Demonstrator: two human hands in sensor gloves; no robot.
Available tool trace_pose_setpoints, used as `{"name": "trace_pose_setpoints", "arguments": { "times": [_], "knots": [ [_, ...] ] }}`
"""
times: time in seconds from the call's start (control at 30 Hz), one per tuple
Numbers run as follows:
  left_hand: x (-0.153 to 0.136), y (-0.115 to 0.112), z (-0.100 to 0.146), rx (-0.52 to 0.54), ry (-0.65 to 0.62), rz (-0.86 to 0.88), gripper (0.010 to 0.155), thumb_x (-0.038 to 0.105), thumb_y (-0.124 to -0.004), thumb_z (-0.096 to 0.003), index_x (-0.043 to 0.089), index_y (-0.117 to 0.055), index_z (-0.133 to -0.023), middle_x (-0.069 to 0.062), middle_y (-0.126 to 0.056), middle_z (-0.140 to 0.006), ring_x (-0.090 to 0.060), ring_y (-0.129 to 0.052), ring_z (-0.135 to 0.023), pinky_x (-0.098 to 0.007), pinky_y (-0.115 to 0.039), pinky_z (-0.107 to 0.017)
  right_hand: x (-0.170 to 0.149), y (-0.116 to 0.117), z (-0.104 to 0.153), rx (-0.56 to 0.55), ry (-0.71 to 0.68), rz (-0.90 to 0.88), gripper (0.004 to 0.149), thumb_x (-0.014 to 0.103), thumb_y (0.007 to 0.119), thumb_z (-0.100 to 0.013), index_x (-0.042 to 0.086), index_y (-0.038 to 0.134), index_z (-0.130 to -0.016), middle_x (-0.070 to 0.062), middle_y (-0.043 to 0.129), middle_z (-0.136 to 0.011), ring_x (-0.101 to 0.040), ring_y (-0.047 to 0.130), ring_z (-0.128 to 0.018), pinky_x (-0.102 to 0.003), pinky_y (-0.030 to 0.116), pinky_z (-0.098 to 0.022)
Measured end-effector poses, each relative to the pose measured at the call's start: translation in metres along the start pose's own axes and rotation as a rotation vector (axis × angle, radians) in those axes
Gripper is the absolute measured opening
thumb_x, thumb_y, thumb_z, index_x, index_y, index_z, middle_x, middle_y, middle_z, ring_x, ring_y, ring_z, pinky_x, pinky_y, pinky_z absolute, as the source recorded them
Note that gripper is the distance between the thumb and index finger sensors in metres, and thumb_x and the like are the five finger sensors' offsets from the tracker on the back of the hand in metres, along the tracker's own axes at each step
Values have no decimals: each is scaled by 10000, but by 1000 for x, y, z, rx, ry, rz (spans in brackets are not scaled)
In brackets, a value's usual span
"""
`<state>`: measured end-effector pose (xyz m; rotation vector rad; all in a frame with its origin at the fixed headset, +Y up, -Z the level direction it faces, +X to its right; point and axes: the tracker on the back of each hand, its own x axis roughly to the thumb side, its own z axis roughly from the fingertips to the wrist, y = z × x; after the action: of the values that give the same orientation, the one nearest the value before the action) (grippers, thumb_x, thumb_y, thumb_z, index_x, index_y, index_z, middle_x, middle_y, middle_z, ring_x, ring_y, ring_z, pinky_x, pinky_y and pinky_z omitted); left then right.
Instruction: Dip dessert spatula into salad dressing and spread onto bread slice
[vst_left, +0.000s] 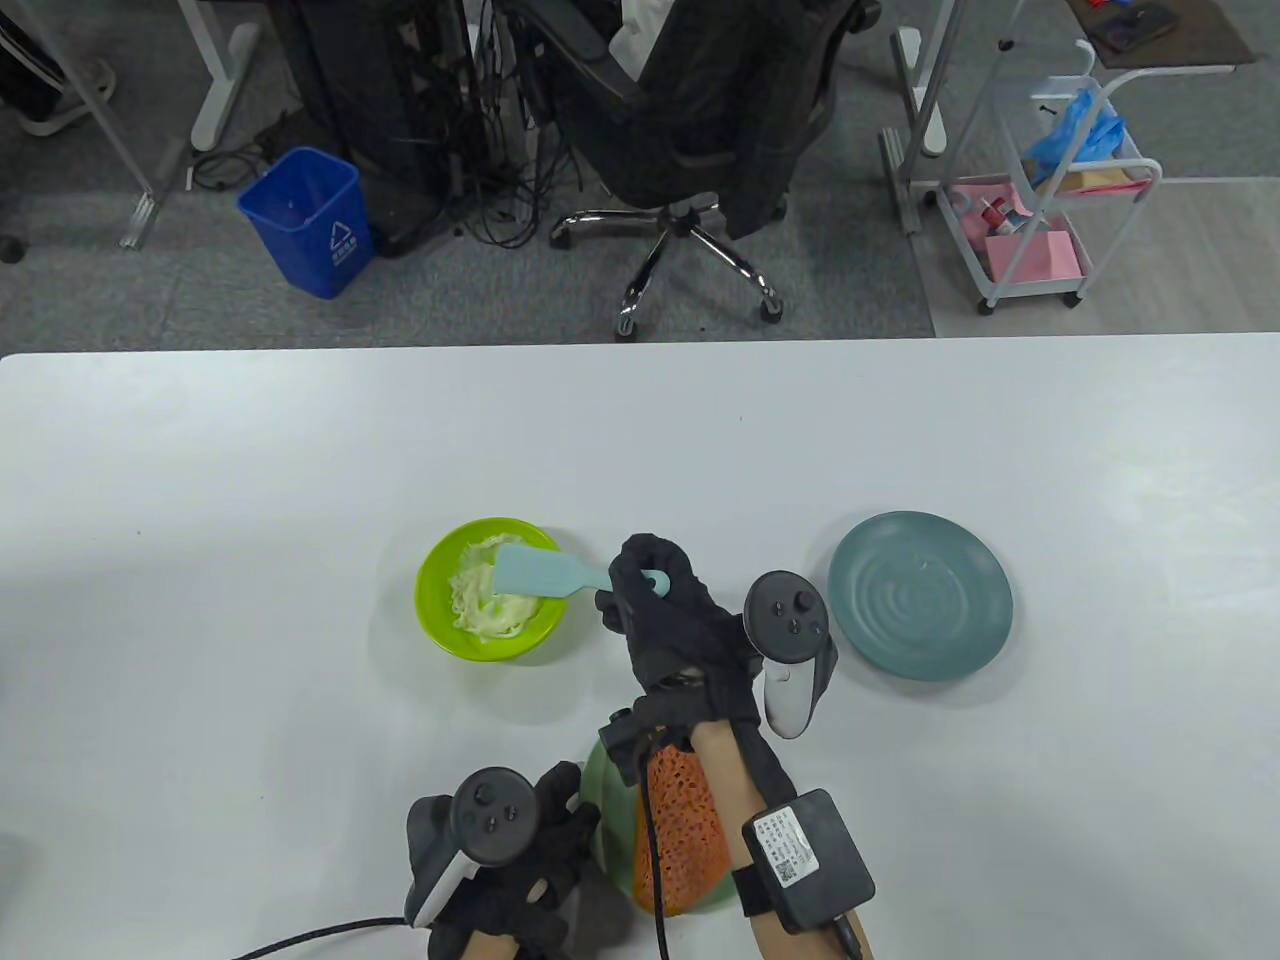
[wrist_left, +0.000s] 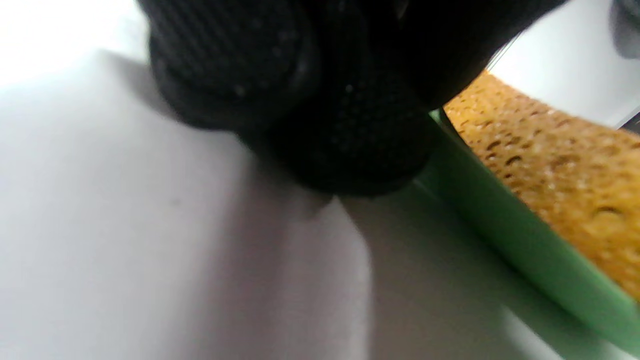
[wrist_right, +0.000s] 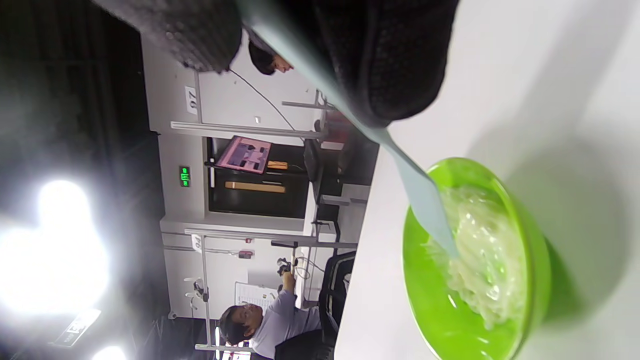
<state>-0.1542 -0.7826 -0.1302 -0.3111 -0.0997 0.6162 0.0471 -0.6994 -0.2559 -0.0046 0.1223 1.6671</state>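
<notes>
Spatula (vst_left: 540, 573): pale blue, thin handle, broad flat blade. Likely light, and the blade probably flexes, so it should bend under load in thick dressing. Best held at the far handle end, clear of the wet blade.

Right hand (vst_left: 668, 625), centre of the table view, has its fingers curled round the handle end. Blade reaches left of the grip, into the green bowl (vst_left: 440, 620) left of centre. In the right wrist view the blade tip sits in the dressing (wrist_right: 480, 255), a pale, lumpy, glossy mass; probably sticky, may drip off the blade.

Bread (vst_left: 680, 830): orange-brown, porous, on a green plate (vst_left: 600, 800) at the bottom centre, under the right forearm. Looks soft; likely to tear or dent under hard pressure.

Left hand (vst_left: 520, 860), bottom of the frame, lies at the plate's left rim. Left wrist view shows a fingertip (wrist_left: 350, 140) at that rim; whether the hand pinches it or only rests there, cannot tell.

Teal plate (vst_left: 920, 610) lies right of the grip on the bench (vst_left: 200, 500).
</notes>
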Motion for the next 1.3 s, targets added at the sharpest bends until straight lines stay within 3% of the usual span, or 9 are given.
{"name": "trace_pose_setpoints", "arguments": {
  "times": [0.47,1.3],
  "knots": [
    [-2,1,-1,-19,0,29,575,402,-814,-582,40,-737,-1022,40,-1034,-587,-74,-1127,-291,-258,-980,-256,-8,12,-15,17,59,46,522,437,729,-622,196,533,-1042,-213,574,-1043,-435,871,-856,-407,826,-628],
    [-3,1,-1,-16,1,27,574,403,-815,-581,43,-738,-1022,41,-1035,-588,-73,-1127,-291,-257,-981,-256,18,-9,-2,-75,-3,191,504,415,746,-614,175,571,-1022,-223,624,-1007,-440,909,-796,-409,845,-580]
  ]
}}
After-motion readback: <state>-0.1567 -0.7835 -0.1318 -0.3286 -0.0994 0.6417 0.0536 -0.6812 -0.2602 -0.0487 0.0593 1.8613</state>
